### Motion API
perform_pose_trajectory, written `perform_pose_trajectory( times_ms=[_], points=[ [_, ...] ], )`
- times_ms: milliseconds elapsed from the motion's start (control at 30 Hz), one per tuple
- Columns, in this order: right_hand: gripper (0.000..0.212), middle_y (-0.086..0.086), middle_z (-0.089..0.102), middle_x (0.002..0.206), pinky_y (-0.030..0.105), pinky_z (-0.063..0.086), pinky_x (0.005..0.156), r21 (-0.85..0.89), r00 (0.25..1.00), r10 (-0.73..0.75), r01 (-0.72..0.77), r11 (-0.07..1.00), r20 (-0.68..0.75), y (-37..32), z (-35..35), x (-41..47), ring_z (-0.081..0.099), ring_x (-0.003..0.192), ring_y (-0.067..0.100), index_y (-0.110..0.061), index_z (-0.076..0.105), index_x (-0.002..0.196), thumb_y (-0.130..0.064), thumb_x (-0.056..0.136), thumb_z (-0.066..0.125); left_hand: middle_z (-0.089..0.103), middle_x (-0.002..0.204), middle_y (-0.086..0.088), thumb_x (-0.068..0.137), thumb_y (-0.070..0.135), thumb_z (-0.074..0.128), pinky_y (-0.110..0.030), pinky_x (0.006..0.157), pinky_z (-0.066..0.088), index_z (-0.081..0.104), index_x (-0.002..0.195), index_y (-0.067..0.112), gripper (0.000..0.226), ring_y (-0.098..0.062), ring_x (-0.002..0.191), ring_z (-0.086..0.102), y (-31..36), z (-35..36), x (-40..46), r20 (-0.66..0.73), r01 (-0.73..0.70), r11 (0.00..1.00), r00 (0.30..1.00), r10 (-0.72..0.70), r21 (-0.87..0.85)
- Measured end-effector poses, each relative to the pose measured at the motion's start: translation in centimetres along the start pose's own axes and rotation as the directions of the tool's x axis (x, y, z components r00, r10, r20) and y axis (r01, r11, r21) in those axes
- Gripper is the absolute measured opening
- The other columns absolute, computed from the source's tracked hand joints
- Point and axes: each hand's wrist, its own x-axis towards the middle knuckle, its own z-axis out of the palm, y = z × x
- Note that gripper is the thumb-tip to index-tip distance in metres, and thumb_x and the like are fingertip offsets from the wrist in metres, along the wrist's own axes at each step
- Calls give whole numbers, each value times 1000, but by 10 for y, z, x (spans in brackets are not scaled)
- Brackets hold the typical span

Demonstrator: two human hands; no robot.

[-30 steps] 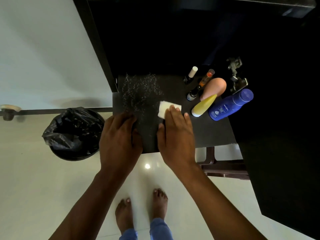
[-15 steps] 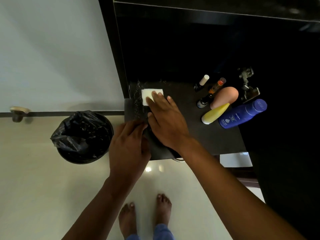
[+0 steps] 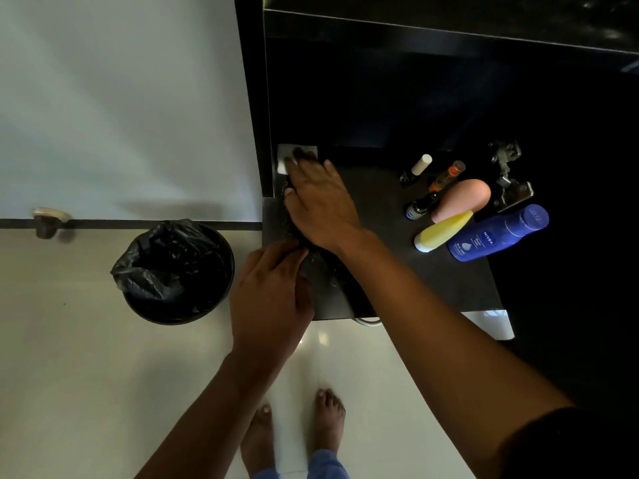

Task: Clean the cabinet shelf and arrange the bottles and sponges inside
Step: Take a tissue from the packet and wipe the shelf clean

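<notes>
The dark, flat cabinet shelf point(image 3: 397, 271) carries white speckled residue along its left edge. The right hand point(image 3: 320, 205), fingers extended flat, presses the small white rectangular wipe point(image 3: 284, 157) into the far-left corner. The left hand point(image 3: 271, 299), loosely curled at the near-left edge, lies directly nearer; the residue strip runs between them.

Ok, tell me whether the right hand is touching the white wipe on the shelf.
Touching. The head view shows the right hand with its fingers lying flat on top of the white wipe, pressing it onto the dark shelf.
</notes>
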Motion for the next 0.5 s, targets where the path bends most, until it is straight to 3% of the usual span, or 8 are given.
perform_pose_trajectory(
  times_ms=[167,367,500],
  points=[
    [62,11,11,174,37,0,131,-69,995,-46,51,996,84,0,0,-32,6,161,22,-7,19,164,-35,110,31,71,123,4,87,10,62,-23,88,44,70,123,22,39,-20,104,61,-3,1,1,2,-22,1000,1000,22,-11],
    [63,15,20,171,42,4,131,-135,995,96,-92,986,25,33,-12,-32,14,160,24,-7,24,162,-40,108,26,69,128,1,89,20,52,-33,89,50,71,124,18,40,-24,108,61,-7,0,1,30,-29,999,999,29,14],
    [61,10,18,173,42,0,131,-92,997,74,-72,993,18,28,-9,-11,11,161,21,-13,21,164,-38,110,30,68,130,-5,88,24,40,-36,99,50,67,129,13,50,-27,116,61,-9,-5,1,52,-42,998,998,45,-41]
  ],
)
